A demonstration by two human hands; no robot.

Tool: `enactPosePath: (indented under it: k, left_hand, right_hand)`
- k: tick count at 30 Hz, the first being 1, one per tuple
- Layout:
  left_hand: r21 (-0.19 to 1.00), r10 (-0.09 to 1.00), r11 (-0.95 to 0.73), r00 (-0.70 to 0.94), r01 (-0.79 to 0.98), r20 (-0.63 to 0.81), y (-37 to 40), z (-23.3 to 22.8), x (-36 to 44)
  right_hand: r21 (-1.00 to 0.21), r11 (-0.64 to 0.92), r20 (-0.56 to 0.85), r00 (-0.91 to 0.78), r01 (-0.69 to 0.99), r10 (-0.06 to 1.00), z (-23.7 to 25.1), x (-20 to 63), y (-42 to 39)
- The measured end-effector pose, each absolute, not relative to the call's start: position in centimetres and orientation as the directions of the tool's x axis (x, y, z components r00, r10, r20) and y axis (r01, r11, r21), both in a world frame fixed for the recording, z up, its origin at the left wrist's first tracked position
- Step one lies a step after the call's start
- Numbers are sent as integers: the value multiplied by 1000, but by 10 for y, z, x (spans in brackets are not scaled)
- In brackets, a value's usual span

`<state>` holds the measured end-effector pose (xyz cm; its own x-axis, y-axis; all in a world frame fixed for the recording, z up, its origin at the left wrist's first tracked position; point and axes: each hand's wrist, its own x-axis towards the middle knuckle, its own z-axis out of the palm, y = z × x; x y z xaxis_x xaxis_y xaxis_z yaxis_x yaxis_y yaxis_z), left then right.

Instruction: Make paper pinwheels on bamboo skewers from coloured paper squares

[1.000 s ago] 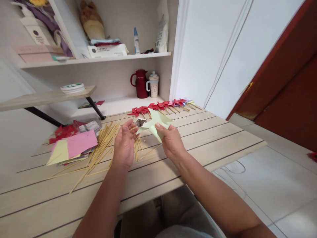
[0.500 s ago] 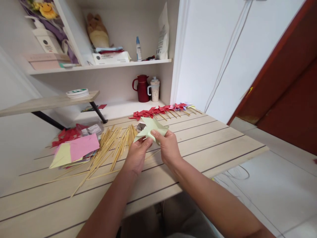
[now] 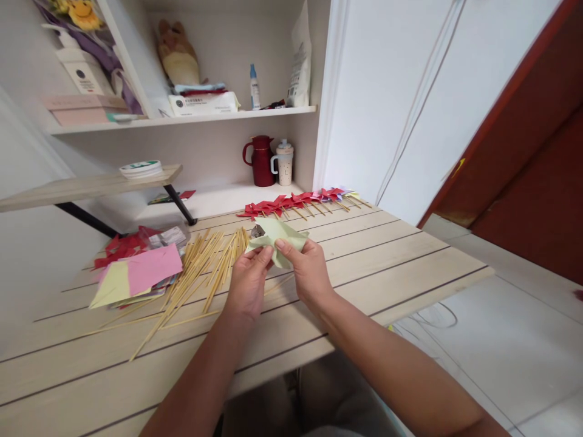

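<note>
Both hands are holding a pale green folded paper piece just above the slatted wooden table. The left hand is pinching its lower left edge between thumb and fingertips, and the right hand is gripping its right side with the thumb lying on top (the remaining fingers are curling underneath, out of sight). A loose spread of thin wooden sticks is lying just left of the hands, beside pink and yellow paper sheets. A row of red paper pinwheels is lining the table's far edge.
</note>
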<state>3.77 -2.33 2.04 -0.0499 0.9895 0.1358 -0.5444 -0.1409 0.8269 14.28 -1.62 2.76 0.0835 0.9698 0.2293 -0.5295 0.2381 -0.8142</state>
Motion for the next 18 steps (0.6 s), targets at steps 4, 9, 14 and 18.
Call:
enactPosePath:
  k: [4,9,14,18]
  left_hand:
    - [830,988,-152,-53,-536,147,-24,20,38]
    - [801,978,-202,-76,-564,194,-26,21,40]
    - [804,972,-231,-99,-547,212,-28,22,43]
    - [815,975,-217,-154,-537,158,-26,21,41]
  right_hand:
    - [-811,235,213,104,-536,972,27,144,-16]
    - [-789,237,215,106,-567,971,25,143,-15]
    - [-791,260,243,106,-554,964,24,143,-17]
    - [-811,240,225,94,-534,970,26,142,-18]
